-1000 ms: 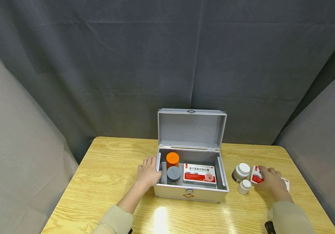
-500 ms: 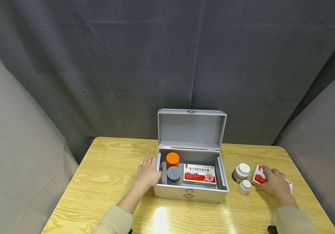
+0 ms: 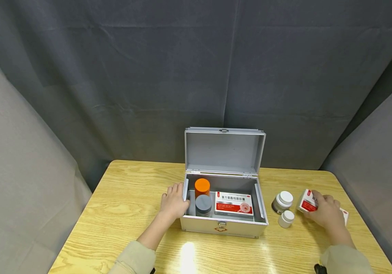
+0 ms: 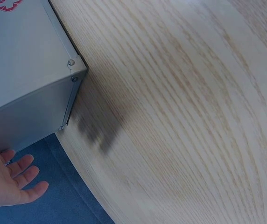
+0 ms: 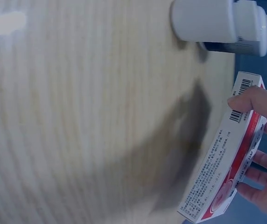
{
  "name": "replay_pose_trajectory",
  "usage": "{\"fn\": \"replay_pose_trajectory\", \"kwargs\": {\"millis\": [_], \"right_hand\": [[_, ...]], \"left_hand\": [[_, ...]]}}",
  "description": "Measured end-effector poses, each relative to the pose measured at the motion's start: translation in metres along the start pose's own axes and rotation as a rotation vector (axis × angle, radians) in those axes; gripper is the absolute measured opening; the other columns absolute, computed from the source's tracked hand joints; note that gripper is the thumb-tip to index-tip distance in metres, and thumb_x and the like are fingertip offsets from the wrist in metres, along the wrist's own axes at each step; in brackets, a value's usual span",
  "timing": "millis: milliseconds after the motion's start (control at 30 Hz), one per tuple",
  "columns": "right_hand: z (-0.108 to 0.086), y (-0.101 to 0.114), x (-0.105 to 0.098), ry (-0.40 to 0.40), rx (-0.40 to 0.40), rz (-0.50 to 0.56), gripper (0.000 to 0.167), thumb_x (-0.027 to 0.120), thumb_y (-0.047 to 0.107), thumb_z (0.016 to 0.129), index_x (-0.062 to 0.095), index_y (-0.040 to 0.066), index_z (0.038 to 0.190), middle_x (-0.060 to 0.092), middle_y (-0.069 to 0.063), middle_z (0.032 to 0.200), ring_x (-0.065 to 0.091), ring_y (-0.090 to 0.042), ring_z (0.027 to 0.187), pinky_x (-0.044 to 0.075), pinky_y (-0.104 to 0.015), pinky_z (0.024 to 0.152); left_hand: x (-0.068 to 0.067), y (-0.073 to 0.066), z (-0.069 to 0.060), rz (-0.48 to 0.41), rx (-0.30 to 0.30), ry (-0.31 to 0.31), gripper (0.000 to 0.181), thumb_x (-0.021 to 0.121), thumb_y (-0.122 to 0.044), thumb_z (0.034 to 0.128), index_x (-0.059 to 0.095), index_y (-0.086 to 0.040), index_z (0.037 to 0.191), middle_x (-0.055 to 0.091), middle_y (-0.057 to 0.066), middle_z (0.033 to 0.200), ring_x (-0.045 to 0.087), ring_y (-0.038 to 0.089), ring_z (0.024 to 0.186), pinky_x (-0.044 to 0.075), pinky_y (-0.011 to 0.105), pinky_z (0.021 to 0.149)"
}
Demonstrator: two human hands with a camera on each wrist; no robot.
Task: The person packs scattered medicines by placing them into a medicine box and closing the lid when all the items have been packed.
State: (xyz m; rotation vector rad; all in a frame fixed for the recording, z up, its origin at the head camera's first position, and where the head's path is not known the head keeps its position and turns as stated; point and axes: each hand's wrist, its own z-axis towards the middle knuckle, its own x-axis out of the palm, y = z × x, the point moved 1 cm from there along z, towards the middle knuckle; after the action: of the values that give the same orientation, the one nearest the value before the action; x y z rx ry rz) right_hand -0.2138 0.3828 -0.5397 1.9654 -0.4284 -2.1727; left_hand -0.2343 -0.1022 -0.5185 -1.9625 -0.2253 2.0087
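My right hand (image 3: 326, 213) grips a white and red medicine box (image 5: 224, 154). In the right wrist view the thumb presses on its barcode side and the fingers lie on the opposite side. The box casts a shadow on the table, apart from it. My left hand (image 3: 173, 202) rests at the left rim of a silver first-aid case (image 3: 224, 227), whose lid stands up. Loosely extended fingers (image 4: 25, 176) show beside the case wall. Inside the case are an orange-capped bottle (image 3: 202, 186), a grey-capped bottle (image 3: 203, 204) and another white and red medicine box (image 3: 233, 203).
A white-capped dark bottle (image 3: 281, 202) and a small white bottle (image 3: 286, 219) stand right of the case, left of my right hand. The wooden table (image 3: 130, 198) ends at a dark curtain (image 3: 141, 83) behind; pale cloth panels (image 3: 18, 160) flank it.
My right hand has moved to the right with the medicine box, which now looks raised and tilted. My left hand, the case and the bottles have stayed in place.
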Motion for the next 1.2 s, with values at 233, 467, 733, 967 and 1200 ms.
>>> {"fn": "replay_pose_trajectory", "kwargs": {"millis": [233, 467, 733, 967, 1200], "right_hand": [[0.003, 0.007, -0.012, -0.059, -0.017, 0.015, 0.085, 0.073, 0.027, 0.067, 0.03, -0.004, 0.133, 0.029, -0.04, 0.117, 0.026, -0.059, 0.102, 0.031, -0.065, 0.072], [0.005, 0.014, -0.021, -0.088, -0.032, 0.027, 0.086, 0.073, 0.027, 0.067, 0.03, -0.002, 0.135, 0.029, -0.04, 0.119, 0.026, -0.059, 0.103, 0.03, -0.066, 0.072], [0.006, 0.028, -0.034, -0.094, -0.033, 0.033, 0.087, 0.073, 0.026, 0.068, 0.028, 0.0, 0.138, 0.027, -0.04, 0.122, 0.025, -0.058, 0.106, 0.029, -0.067, 0.076], [0.008, 0.05, -0.045, -0.091, -0.071, 0.047, 0.085, 0.073, 0.026, 0.068, 0.029, 0.001, 0.137, 0.029, -0.039, 0.123, 0.024, -0.057, 0.109, 0.028, -0.067, 0.078], [0.011, 0.073, -0.053, -0.127, -0.127, 0.047, 0.087, 0.078, 0.026, 0.064, 0.034, 0.001, 0.135, 0.032, -0.039, 0.121, 0.026, -0.058, 0.109, 0.027, -0.068, 0.079]], "left_hand": [[0.0, 0.0, 0.0, 0.0, -0.002, 0.0, 0.066, 0.052, -0.031, 0.0791, 0.033, -0.006, 0.138, 0.041, 0.013, 0.132, 0.036, 0.032, 0.12, 0.032, 0.051, 0.091], [0.0, -0.001, 0.0, 0.008, -0.006, 0.006, 0.067, 0.05, -0.031, 0.0784, 0.033, -0.006, 0.138, 0.041, 0.012, 0.132, 0.037, 0.031, 0.12, 0.032, 0.05, 0.091], [-0.001, 0.0, 0.0, 0.005, -0.006, 0.011, 0.065, 0.052, -0.03, 0.0801, 0.033, -0.007, 0.138, 0.041, 0.013, 0.132, 0.036, 0.032, 0.12, 0.032, 0.051, 0.092], [-0.001, -0.001, 0.0, 0.008, -0.009, 0.01, 0.067, 0.051, -0.031, 0.0785, 0.033, -0.007, 0.138, 0.041, 0.012, 0.132, 0.036, 0.031, 0.12, 0.032, 0.05, 0.091], [-0.001, -0.001, 0.0, 0.006, -0.008, 0.012, 0.067, 0.051, -0.031, 0.0795, 0.032, -0.007, 0.138, 0.041, 0.012, 0.132, 0.036, 0.031, 0.12, 0.032, 0.05, 0.092]]}}
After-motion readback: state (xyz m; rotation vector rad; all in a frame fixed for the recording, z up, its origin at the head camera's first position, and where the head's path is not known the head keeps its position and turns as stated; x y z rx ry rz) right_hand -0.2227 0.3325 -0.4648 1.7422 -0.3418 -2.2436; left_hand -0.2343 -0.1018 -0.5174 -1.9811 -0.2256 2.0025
